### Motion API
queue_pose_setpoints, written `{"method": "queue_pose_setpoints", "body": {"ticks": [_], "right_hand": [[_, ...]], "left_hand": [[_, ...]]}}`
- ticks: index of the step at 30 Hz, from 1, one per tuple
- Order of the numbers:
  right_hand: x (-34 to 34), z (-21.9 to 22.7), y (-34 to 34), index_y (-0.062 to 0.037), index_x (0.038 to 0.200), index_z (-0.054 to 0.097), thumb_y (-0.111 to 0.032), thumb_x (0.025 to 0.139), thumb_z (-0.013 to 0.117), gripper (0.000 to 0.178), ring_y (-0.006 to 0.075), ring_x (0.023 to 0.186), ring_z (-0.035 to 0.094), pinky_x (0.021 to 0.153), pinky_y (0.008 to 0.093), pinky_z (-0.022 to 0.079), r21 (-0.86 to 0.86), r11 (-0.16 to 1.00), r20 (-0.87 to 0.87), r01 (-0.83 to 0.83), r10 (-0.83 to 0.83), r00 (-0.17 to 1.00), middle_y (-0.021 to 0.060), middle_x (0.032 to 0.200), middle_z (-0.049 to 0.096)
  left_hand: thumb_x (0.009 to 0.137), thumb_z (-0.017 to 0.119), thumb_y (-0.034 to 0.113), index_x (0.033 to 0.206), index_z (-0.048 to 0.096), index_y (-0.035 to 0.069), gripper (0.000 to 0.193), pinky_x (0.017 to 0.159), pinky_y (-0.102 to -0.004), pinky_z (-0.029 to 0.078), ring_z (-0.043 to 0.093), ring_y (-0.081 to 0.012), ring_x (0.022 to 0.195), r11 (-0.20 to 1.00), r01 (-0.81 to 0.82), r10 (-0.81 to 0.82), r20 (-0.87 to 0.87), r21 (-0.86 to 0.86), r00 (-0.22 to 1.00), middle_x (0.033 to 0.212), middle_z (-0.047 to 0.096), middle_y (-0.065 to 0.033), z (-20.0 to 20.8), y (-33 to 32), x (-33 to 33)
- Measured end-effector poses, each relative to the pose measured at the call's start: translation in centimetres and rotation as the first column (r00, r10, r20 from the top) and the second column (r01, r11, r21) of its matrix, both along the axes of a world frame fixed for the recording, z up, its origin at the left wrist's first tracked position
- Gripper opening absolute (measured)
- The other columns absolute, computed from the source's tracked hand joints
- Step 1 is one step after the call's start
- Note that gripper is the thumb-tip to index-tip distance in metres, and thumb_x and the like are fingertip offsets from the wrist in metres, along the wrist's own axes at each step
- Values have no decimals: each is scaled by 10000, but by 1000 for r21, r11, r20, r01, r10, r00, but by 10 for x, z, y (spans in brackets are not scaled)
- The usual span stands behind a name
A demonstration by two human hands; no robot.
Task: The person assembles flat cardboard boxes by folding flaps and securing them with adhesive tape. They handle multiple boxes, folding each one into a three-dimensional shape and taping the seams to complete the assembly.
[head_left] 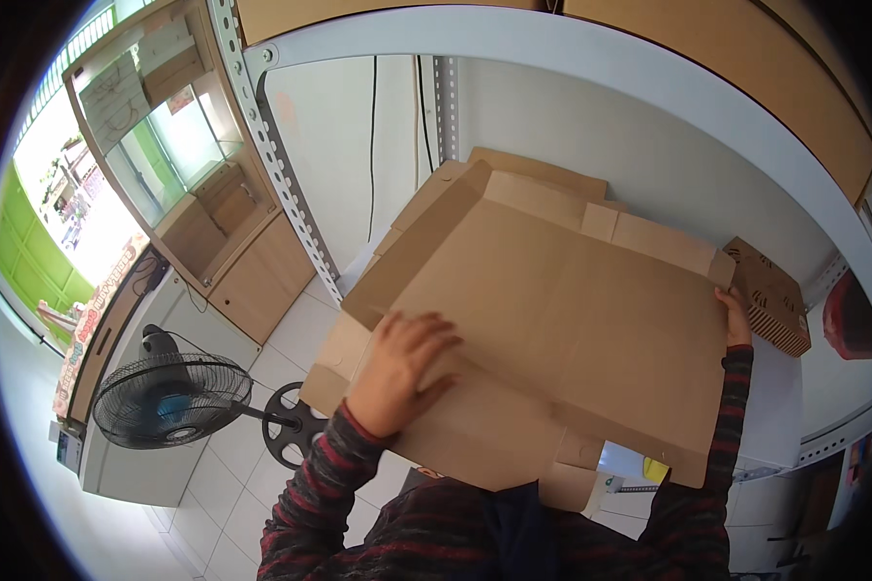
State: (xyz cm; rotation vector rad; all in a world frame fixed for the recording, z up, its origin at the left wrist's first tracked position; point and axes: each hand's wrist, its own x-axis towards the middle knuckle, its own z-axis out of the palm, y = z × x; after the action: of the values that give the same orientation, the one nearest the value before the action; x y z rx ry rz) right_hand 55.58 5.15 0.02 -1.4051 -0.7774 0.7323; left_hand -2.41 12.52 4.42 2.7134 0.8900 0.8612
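Note:
A large brown cardboard box, partly unfolded with low raised walls and loose flaps, lies tilted in front of me. At its right edge my right hand grips the wall, the thumb on the inner side and some fingers hidden behind. Over the left side of the box is my left hand, its fingers spread and slightly blurred. It holds nothing, and I cannot tell whether it touches the cardboard. A wide flap extends from the near side toward my body.
White metal shelving frames the space, with cardboard boxes on its upper level. A patterned brown box stands beyond my right hand. To the left are a black fan and a wooden cabinet with glass above.

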Motion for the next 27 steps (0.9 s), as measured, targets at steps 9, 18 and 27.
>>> {"method": "queue_pose_setpoints", "body": {"ticks": [9,18,27], "right_hand": [[9,-12,-4,1,1256,538,-324,933,648,471,188,1050,561,873,316,477,-46,999,-102,3,-7,995,84,1190,574],[-8,15,-9,-4,1381,470,-585,934,529,735,231,1221,500,1008,355,419,-77,993,114,-85,93,989,124,1336,517],[-44,75,-5,-66,1449,386,-584,930,522,746,291,1266,476,1035,403,415,374,843,-374,-388,520,768,182,1377,490]], "left_hand": [[646,766,-51,1231,566,99,636,992,-446,428,490,-371,1210,852,-509,486,173,123,856,1267,521,-170,-14,40,-39],[714,715,-35,966,664,48,270,766,-381,524,634,-300,882,920,-354,382,177,-168,907,935,618,-108,-25,76,-74],[742,752,38,899,644,22,191,717,-351,512,624,-293,838,953,-304,296,231,-3,927,923,639,-114,-19,52,-76]]}}
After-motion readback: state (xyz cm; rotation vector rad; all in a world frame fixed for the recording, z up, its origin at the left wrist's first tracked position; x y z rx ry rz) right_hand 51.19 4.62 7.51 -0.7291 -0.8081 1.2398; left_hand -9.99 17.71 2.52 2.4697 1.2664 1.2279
